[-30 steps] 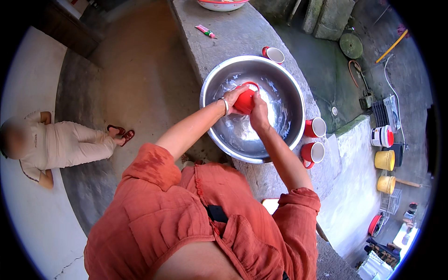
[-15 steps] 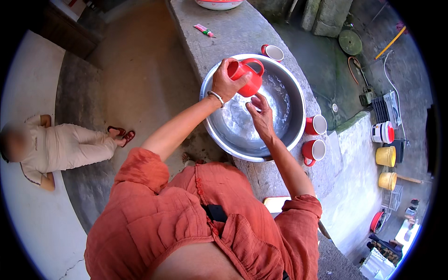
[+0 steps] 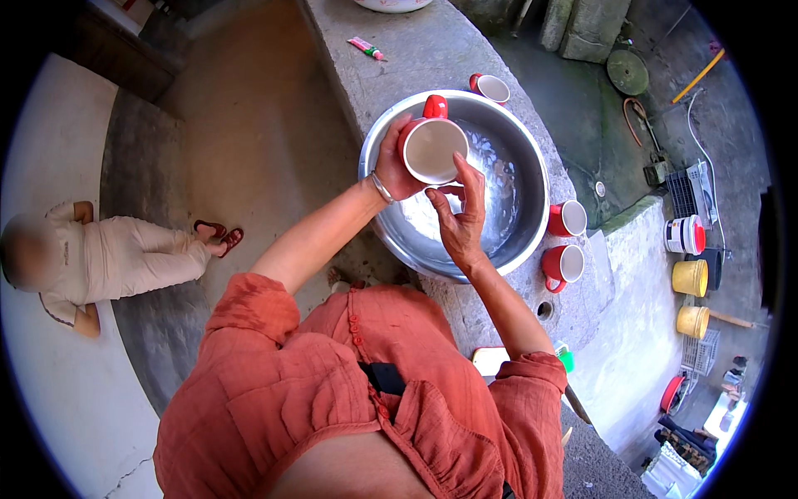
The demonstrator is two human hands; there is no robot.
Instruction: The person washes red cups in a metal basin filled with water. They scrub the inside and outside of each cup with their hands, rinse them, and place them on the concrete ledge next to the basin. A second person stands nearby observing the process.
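Clamped in the fingers of the left hand (image 3: 396,169), the red mug (image 3: 434,151) is mouth-up over the metal basin (image 3: 534,195) — not yet set down, the right hand (image 3: 463,223) with thumb and fingers apart at its rim — while three other mugs (image 3: 571,264) already stand on the bench (image 3: 399,51).

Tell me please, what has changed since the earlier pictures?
The red cup, in the left hand, moved toward the far side of the basin and turned mouth-up. The right hand opened from its earlier grip. The basin and pink-green tube stayed put.
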